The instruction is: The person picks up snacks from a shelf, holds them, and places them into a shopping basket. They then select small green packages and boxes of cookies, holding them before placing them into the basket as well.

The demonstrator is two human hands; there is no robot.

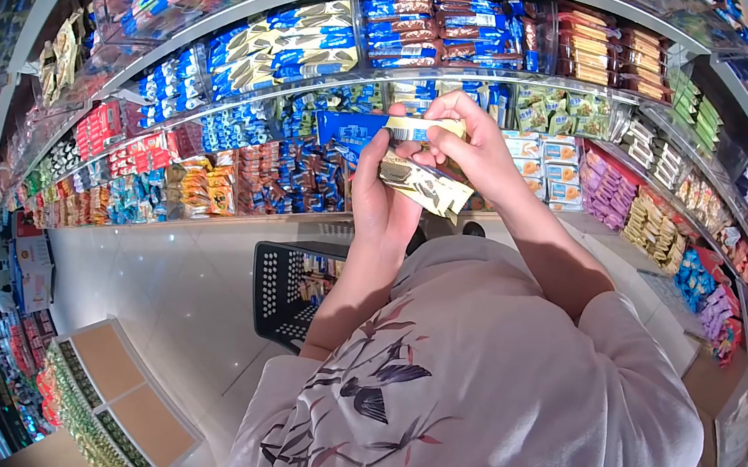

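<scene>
Two wrapped biscuit packets are held up in front of the shelves. The upper packet (346, 129) is blue at its left end and cream at its right, where a barcode shows. Below it a cream packet (428, 190) has dark sandwich biscuits printed on it. My left hand (385, 204) grips the packets from below, its thumb at the blue part and fingertips showing between the two. Thumb and fingers of my right hand (482, 148) close on the cream end of the upper packet.
Shelves of wrapped snacks (286, 40) curve round in front and to both sides. A black shopping basket (268, 290) with packets inside stands on the tiled floor (166, 286) below my left forearm. At lower left is a display stand (151, 427) with brown panels.
</scene>
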